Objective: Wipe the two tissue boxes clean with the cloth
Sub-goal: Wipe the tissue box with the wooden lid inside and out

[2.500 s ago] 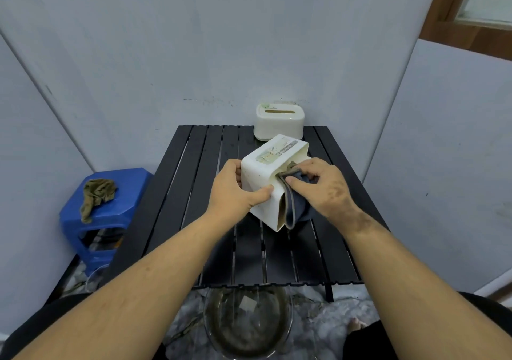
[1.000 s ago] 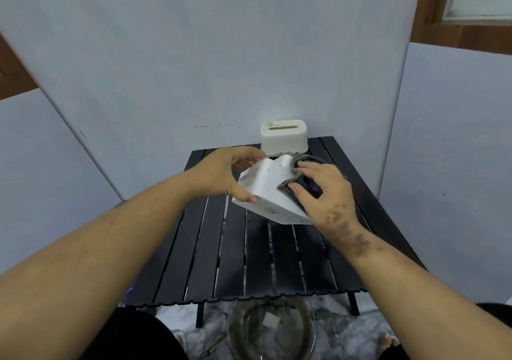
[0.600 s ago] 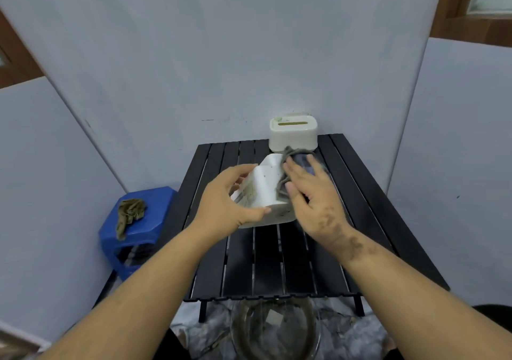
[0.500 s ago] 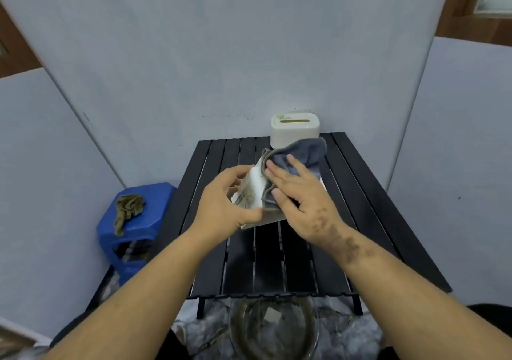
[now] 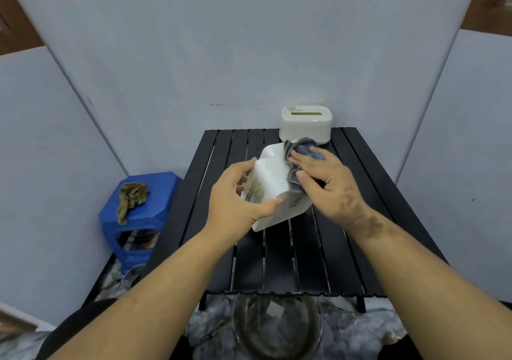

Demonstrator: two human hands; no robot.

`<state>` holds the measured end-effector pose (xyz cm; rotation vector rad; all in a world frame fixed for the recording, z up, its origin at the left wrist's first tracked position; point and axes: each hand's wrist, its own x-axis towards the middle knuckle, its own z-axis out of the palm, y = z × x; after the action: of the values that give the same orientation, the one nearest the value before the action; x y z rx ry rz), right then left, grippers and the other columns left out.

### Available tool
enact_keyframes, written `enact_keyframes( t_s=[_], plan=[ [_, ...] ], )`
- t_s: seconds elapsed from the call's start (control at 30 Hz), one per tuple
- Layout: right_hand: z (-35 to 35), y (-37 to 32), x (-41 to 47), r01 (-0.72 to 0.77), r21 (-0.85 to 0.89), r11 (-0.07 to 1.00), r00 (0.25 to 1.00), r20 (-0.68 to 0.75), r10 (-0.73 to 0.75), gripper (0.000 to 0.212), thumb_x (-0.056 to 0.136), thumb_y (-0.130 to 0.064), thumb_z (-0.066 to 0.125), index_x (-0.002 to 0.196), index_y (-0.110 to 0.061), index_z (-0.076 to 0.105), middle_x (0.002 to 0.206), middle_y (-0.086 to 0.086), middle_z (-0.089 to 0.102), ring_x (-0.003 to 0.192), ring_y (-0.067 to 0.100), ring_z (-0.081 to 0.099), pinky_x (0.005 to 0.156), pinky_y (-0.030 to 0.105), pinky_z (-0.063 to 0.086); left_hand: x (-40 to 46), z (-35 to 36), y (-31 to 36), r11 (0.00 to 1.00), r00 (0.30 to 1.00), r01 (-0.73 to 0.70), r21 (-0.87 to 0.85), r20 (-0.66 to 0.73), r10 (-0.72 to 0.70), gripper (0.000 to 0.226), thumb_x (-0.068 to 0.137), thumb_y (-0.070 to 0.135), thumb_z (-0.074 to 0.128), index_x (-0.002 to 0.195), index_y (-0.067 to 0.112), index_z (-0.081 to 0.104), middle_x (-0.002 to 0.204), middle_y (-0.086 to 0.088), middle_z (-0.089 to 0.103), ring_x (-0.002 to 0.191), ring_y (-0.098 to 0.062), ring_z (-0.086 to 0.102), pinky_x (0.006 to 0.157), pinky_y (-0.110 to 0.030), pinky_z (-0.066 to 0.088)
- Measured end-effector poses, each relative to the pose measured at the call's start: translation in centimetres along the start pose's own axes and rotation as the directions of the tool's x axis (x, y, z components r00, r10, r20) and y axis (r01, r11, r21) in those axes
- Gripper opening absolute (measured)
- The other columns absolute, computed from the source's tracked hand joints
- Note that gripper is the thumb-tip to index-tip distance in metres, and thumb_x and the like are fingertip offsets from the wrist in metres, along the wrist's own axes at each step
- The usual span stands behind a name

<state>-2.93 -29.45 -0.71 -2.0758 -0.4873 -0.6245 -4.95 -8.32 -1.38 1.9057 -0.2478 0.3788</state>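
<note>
Held tissue box (image 5: 273,187) above table (image 5: 346,248), second box (image 5: 305,123) behind, stool (image 5: 144,207) left

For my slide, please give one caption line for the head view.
Left hand holds a tilted white tissue box while the right hand presses a grey cloth against it.

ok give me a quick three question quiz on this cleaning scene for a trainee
1. True or false: the tissue box in the left hand rests flat on the table.
2. Which hand presses the cloth against it? A) left B) right
3. Fill in: the second tissue box stands at the table's ___ edge.

Key: 1 false, it is held tilted above it; 2 B, right hand; 3 far.
</note>
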Motion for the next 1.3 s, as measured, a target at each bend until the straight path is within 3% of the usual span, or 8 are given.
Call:
enact_keyframes(
  t_s=[0.17,0.27,0.37,0.5,0.7,1.0,1.13,1.3],
  plan=[
    [2.3,-1.5,-0.2,0.251,0.032,0.967,0.961,0.115,-0.253,0.032,0.088,-0.015,0.066,0.119,-0.018,0.073,0.127,-0.009,0.068,0.126,0.008,0.053,0.113,0.033,0.037,-0.5,0.2,-0.1,1.0,1.0,-0.003,0.009,0.0,0.003,0.076,0.059,0.02,0.099,0.125,0.031,0.063,0.117,0.015,0.066,0.105,-0.004,0.065,0.085,-0.019,0.056],
    [0.7,0.5,0.2,0.073,0.037,0.997,0.997,-0.038,-0.071,0.032,0.087,-0.017,0.066,0.119,-0.018,0.073,0.121,-0.008,0.07,0.123,0.006,0.054,0.11,0.039,0.043,-1.0,0.5,0.1,0.999,0.998,0.045,-0.001,-0.037,-0.045,0.076,0.062,0.025,0.098,0.127,0.034,0.06,0.12,0.019,0.062,0.105,-0.001,0.062,0.084,-0.018,0.056],
    [1.4,-0.3,0.0,0.026,0.013,1.0,0.999,-0.048,-0.026,0.034,0.085,-0.021,0.064,0.117,-0.018,0.074,0.12,-0.01,0.068,0.117,-0.003,0.05,0.107,0.018,0.039,-1.4,0.7,0.1,0.998,0.995,0.061,-0.029,-0.072,-0.063,0.072,0.062,0.025,0.098,0.123,0.035,0.061,0.116,0.017,0.063,0.102,0.0,0.062,0.077,-0.013,0.053],
    [1.5,-0.5,0.1,0.045,0.0,0.999,0.999,0.018,-0.045,0.031,0.086,-0.021,0.068,0.115,-0.018,0.075,0.117,-0.01,0.071,0.114,0.005,0.054,0.103,0.016,0.039,-2.0,1.1,-0.2,0.989,0.987,0.129,-0.076,-0.09,-0.136,0.071,0.063,0.025,0.098,0.123,0.034,0.062,0.116,0.016,0.064,0.101,-0.003,0.064,0.075,-0.014,0.054],
    [1.3,0.8,0.4,-0.258,0.064,0.964,0.942,-0.203,0.266,0.023,0.083,-0.024,0.079,0.106,-0.02,0.078,0.113,-0.014,0.07,0.12,0.01,0.055,0.095,0.001,0.033,-2.7,1.8,-0.2,0.983,0.981,0.146,-0.115,-0.113,-0.159,0.072,0.064,0.024,0.098,0.124,0.032,0.059,0.117,0.019,0.061,0.102,0.0,0.061,0.078,-0.012,0.052],
    [1.0,1.7,1.9,-0.294,0.043,0.955,0.92,-0.256,0.295,0.022,0.078,-0.044,0.077,0.089,-0.024,0.081,0.104,-0.005,0.073,0.111,0.02,0.062,0.097,0.028,0.051,-2.8,2.2,0.3,0.978,0.982,0.153,-0.139,-0.093,-0.167,0.071,0.064,0.018,0.097,0.122,0.031,0.058,0.114,0.019,0.061,0.098,0.01,0.057,0.072,-0.009,0.05],
    [3.5,-1.4,-0.3,-0.233,-0.041,0.972,0.951,-0.219,0.219,0.011,0.08,-0.027,0.081,0.089,-0.02,0.081,0.102,-0.015,0.073,0.116,0.011,0.046,0.1,0.012,0.034,-2.7,2.1,0.4,0.968,0.978,0.165,-0.188,-0.094,-0.185,0.068,0.064,0.015,0.097,0.118,0.031,0.059,0.111,0.015,0.065,0.093,0.008,0.062,0.071,-0.011,0.052],
    [1.5,-0.1,1.2,-0.265,0.007,0.964,0.95,-0.171,0.263,0.009,0.074,-0.039,0.084,0.08,-0.037,0.076,0.102,-0.022,0.073,0.125,0.01,0.046,0.11,0.03,0.037,-2.6,2.0,0.3,0.975,0.981,0.161,-0.155,-0.086,-0.176,0.07,0.063,0.018,0.097,0.121,0.03,0.059,0.112,0.018,0.063,0.096,0.01,0.059,0.071,-0.008,0.05]
  ],
)
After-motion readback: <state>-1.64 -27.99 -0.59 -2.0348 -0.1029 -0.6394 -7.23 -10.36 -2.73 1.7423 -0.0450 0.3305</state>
